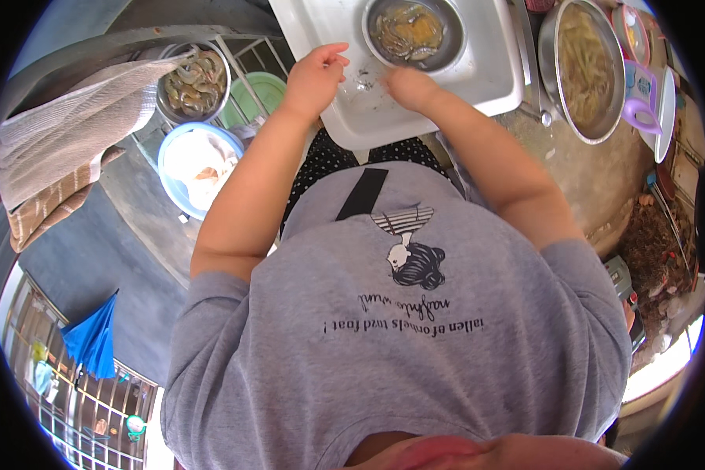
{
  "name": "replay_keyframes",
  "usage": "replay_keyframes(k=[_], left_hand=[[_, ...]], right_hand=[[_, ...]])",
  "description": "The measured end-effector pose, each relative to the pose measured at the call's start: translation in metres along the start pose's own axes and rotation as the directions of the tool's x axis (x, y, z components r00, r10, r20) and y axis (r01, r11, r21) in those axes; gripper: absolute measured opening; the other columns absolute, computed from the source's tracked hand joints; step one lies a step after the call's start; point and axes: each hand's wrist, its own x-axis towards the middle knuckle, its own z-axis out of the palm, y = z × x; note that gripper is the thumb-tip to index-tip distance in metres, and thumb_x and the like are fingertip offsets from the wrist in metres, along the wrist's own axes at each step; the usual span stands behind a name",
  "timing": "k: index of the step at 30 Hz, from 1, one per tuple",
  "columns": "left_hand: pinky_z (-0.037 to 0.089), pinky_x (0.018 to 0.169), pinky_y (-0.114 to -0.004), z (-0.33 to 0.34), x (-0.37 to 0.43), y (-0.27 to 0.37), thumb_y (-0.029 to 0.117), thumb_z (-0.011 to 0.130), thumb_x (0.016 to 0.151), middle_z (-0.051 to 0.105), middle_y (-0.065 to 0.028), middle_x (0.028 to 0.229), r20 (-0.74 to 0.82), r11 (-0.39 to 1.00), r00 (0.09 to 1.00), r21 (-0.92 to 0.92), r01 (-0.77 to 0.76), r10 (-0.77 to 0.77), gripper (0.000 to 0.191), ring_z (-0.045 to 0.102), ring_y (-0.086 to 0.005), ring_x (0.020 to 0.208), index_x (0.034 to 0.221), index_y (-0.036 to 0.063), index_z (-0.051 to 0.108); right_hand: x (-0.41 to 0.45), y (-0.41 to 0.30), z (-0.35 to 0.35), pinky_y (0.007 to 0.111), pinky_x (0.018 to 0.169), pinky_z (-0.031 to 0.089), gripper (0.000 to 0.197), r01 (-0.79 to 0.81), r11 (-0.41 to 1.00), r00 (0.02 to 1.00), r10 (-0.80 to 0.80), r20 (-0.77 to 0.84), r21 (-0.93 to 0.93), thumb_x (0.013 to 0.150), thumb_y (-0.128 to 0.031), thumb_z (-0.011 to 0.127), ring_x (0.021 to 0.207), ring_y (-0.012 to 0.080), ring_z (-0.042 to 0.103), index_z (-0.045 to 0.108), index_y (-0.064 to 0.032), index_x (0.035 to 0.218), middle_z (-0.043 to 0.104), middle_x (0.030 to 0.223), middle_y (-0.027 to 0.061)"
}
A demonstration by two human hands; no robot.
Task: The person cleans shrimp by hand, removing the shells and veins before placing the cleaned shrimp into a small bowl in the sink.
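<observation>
In front of me is a white rectangular basin [487, 94], with small dark scraps on its floor. A steel bowl [369, 44] stands inside it, holding several raw shrimp [412, 32] and an orange-yellow mass. My left hand [316, 79] hovers over the basin's left part, its fingers loosely bent and apart, nothing visible in them. Close to the near rim of the bowl is my right hand [410, 89], fingers curled and blurred by motion; whether they hold anything is hidden. Left of the basin, another steel bowl [226, 94] contains several larger whole shrimp [194, 82].
A light-blue tub [165, 167] with white contents sits below a towel-draped rail [82, 123]. A green basin [258, 97] is behind metal bars. To the right are a large steel bowl [614, 111] of greenish food, a purple-handled container [641, 111] and a white plate [665, 117].
</observation>
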Motion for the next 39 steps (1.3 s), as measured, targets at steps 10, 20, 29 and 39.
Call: replay_keyframes(k=[10, 20, 29, 39], left_hand=[[0.05, 0.068, -0.029, -0.001, 0.008, -0.044, 0.021, 0.053, 0.088, 0.068, -0.0063, 0.085, -0.083, 0.978, 0.99, 0.166, 0.129, -0.116, 0.027, 0.065, -0.0157, 0.068, 0.109, 0.0088, 0.066], [0.05, 0.064, -0.027, 0.0, 0.015, -0.039, 0.022, 0.051, 0.088, 0.069, -0.0054, 0.087, -0.055, 0.973, 0.989, 0.177, 0.147, -0.14, 0.027, 0.063, -0.0137, 0.058, 0.107, 0.0096, 0.066], [0.041, 0.043, -0.023, -0.005, 0.016, -0.03, 0.017, 0.05, 0.092, 0.065, -0.0024, 0.082, -0.1, 0.96, 0.962, -0.143, 0.239, -0.254, 0.023, 0.057, -0.009, 0.052, 0.109, 0.0087, 0.063], [0.043, 0.045, -0.023, -0.003, 0.017, -0.027, 0.015, 0.052, 0.091, 0.063, -0.002, 0.078, -0.124, 0.979, 0.971, -0.01, 0.203, -0.202, 0.021, 0.055, -0.0085, 0.049, 0.105, 0.006, 0.064]], right_hand=[[0.011, -0.01, -0.032, 0.041, 0.084, 0.048, 0.03, -0.243, 0.958, 0.877, 0.284, 0.389, -0.151, 0.087, -0.037, 0.056, 0.099, 0.0308, 0.061, 0.07, -0.0124, 0.097, 0.066, 0.103, 0.0117], [0.029, 0.03, -0.004, 0.034, 0.078, 0.05, 0.029, -0.315, 0.943, 0.877, 0.244, 0.414, 0.111, 0.088, -0.028, 0.056, 0.085, 0.0225, 0.066, 0.065, -0.0083, 0.107, 0.07, 0.085, 0.0058], [0.053, 0.018, -0.02, 0.033, 0.072, 0.051, 0.021, -0.286, 0.911, 0.958, 0.261, 0.119, 0.298, 0.088, -0.021, 0.054, 0.074, 0.0198, 0.066, 0.068, -0.0073, 0.095, 0.068, 0.076, 0.0092], [0.056, 0.003, 0.078, 0.039, 0.079, 0.051, 0.024, 0.016, 0.96, 0.954, 0.069, 0.292, -0.28, 0.086, -0.017, 0.056, 0.088, 0.032, 0.065, 0.06, 0.0045, 0.097, 0.066, 0.094, 0.0196]])
